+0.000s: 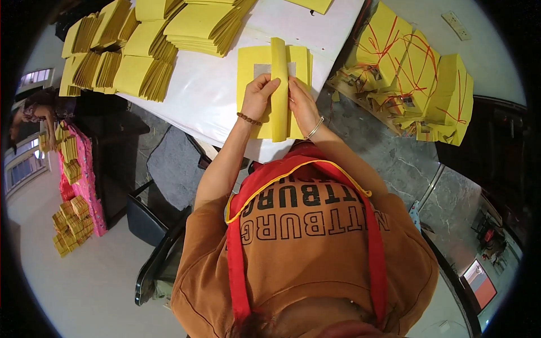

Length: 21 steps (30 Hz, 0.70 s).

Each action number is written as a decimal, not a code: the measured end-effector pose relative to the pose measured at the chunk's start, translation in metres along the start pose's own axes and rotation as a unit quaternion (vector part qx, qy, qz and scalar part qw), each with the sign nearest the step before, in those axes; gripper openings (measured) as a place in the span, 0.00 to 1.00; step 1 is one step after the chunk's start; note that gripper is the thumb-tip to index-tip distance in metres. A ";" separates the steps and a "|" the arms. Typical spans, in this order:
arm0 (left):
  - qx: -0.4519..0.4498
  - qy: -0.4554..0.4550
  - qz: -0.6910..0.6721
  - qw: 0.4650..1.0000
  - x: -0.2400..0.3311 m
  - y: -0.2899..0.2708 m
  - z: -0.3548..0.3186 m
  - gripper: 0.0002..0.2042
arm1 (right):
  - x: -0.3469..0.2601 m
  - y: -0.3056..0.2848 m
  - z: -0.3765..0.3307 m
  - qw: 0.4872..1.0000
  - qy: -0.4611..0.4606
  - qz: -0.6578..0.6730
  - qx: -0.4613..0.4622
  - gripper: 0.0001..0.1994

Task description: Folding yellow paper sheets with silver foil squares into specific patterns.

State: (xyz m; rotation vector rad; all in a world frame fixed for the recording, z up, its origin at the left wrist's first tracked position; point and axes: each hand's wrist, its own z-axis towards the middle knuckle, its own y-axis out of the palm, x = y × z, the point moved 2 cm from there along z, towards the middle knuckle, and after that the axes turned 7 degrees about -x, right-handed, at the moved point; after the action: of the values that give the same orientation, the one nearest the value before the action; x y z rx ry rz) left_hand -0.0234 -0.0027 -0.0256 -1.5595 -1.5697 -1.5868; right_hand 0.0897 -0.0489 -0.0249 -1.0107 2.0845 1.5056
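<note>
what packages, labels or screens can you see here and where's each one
Yellow bundles tied with red string: blocky paper packs on the floor, right of the table.
Folded yellow stacks: fanned piles on the white table, upper left.
Yellow sheet: flat, grey square centre, held by left hand and right hand.
Screen: small, reddish, lower right.

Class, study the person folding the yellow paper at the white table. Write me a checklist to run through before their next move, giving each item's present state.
1. Left hand grips the yellow sheet: ok.
2. Right hand presses the raised fold: ok.
3. Sheet rests on the white table: ok.
4. Fold edges lined up evenly: cannot tell.
5. Finished yellow stacks lie apart from the sheet: ok.
</note>
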 end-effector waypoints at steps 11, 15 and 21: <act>0.002 -0.004 0.065 0.998 0.006 0.014 -0.004 0.13 | 0.012 -0.013 -0.001 0.990 -0.033 -0.123 -0.055 0.29; -0.013 -0.019 0.040 0.999 0.005 0.012 -0.005 0.14 | 0.003 -0.004 -0.010 0.993 0.018 -0.054 -0.100 0.27; -0.007 -0.015 0.074 0.997 0.012 0.017 -0.003 0.16 | 0.000 0.000 -0.009 0.941 -0.110 -0.252 -0.196 0.39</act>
State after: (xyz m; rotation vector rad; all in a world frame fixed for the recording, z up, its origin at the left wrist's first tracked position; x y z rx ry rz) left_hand -0.0130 -0.0052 -0.0078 -1.6734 -1.4251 -1.5039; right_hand 0.0910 -0.0577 -0.0216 -1.3196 1.2628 1.6812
